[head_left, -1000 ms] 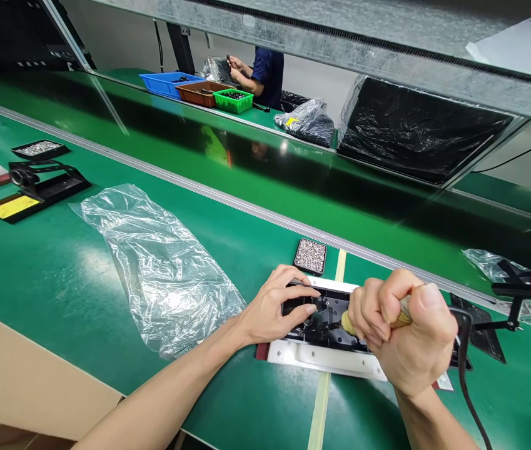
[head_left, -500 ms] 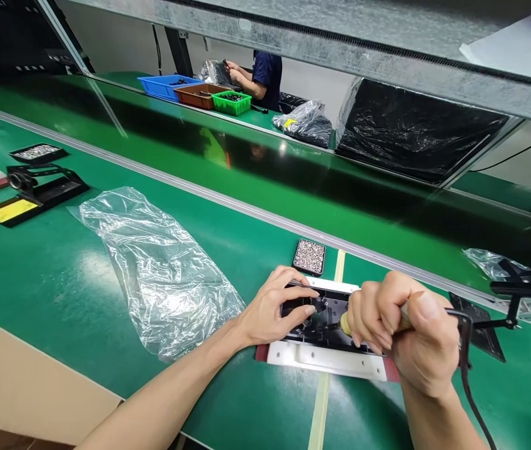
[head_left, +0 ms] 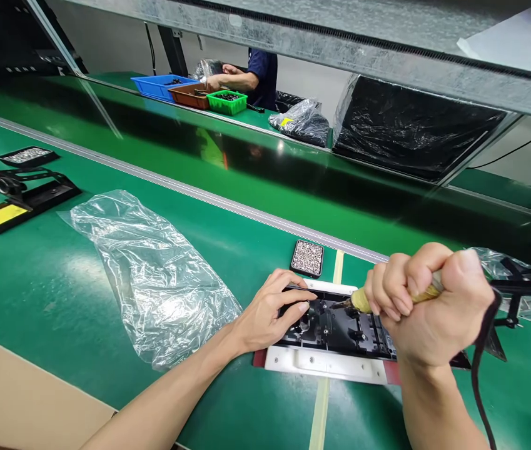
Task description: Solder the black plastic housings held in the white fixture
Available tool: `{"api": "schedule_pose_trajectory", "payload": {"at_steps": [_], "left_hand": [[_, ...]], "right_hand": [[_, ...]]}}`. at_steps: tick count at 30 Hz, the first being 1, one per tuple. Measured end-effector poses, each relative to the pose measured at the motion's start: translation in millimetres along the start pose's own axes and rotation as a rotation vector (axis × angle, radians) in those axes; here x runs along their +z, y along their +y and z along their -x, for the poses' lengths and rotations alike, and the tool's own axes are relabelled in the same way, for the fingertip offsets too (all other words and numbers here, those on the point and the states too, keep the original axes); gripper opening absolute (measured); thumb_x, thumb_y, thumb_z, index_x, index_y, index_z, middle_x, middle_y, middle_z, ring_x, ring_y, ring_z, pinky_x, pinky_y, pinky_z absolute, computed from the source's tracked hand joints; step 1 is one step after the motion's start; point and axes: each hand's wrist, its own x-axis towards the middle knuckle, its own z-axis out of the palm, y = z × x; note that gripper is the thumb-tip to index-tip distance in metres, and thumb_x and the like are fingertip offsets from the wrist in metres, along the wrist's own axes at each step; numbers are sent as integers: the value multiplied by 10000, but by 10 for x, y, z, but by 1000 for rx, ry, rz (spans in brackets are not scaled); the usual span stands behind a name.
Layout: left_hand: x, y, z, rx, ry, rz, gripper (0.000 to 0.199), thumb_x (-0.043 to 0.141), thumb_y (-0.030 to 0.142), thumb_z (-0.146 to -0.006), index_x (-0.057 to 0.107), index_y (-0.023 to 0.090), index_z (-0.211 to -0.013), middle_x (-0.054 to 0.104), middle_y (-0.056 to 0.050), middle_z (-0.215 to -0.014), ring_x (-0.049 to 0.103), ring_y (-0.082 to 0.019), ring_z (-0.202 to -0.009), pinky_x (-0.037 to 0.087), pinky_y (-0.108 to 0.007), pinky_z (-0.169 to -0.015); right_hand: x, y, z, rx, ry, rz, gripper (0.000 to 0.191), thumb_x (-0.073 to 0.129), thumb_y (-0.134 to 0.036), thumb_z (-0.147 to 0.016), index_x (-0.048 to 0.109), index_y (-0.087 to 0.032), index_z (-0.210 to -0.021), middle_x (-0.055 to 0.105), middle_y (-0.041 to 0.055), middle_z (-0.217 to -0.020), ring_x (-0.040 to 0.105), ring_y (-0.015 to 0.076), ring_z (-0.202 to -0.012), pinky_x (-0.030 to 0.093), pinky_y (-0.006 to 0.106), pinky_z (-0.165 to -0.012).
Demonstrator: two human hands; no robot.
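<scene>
My right hand (head_left: 434, 306) is closed in a fist around the yellowish handle of a corded soldering iron (head_left: 361, 300). Its dark tip points left and down at a long black plastic panel (head_left: 340, 340); whether it touches cannot be told. The panel lies in a white holding fixture (head_left: 326, 361) and has posts and small metal fittings on its inner side. My left hand (head_left: 265, 315) rests with fingers apart at the panel's left end, thumb and fingertips on or close to it. Just behind the fixture sits a small black tray (head_left: 307, 257) full of tiny metal pieces.
A clear plastic bag (head_left: 162, 281) lies left of my arm. Soldering iron stands are at far left (head_left: 35, 200) and right (head_left: 523, 289). Across the belt (head_left: 246, 181), a co-worker (head_left: 262, 75) works behind blue, brown and green bins (head_left: 227, 103). A metal shelf (head_left: 293, 50) hangs overhead.
My right hand has moved up and to the right with the soldering iron, uncovering more of the panel. My left hand stays at its left end. The co-worker's hand has come down toward the bins.
</scene>
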Motion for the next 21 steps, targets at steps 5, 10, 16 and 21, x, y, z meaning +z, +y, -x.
{"api": "schedule_pose_trajectory", "payload": {"at_steps": [5,10,16,21], "left_hand": [[4,3,35,5,15,5,257,540,244,-1045,696,230,-1248,582,-97,-1207,502,-271,-1180,427,-457,-1030],[1,4,47,-3,7,5,252,546,244,-1045,697,227,-1246,584,-99,-1205,503,-271,-1180,427,-454,-1033],[9,-1,39,-9,4,3,259,545,249,-1045,689,238,-1260,582,-95,-1209,500,-272,-1187,423,-451,-1037],[26,2,61,-24,-1,12,254,536,263,-1050,693,243,-1249,582,-98,-1207,499,-276,-1185,422,-451,-1039]], "right_hand": [[1,93,31,-2,-47,-18,393,505,-305,-974,463,-186,-601,385,-41,-432,324,85,-350,348,205,-350],[-14,134,40,-7,-57,-12,390,441,-266,-998,462,-184,-617,392,-39,-446,324,86,-368,343,202,-366],[-24,178,54,2,-74,-4,429,382,-280,-1037,456,-181,-627,385,-37,-462,324,85,-377,340,205,-372],[-22,225,49,20,-90,-16,462,399,-355,-1053,458,-181,-628,386,-38,-470,334,84,-385,333,206,-374]]}}
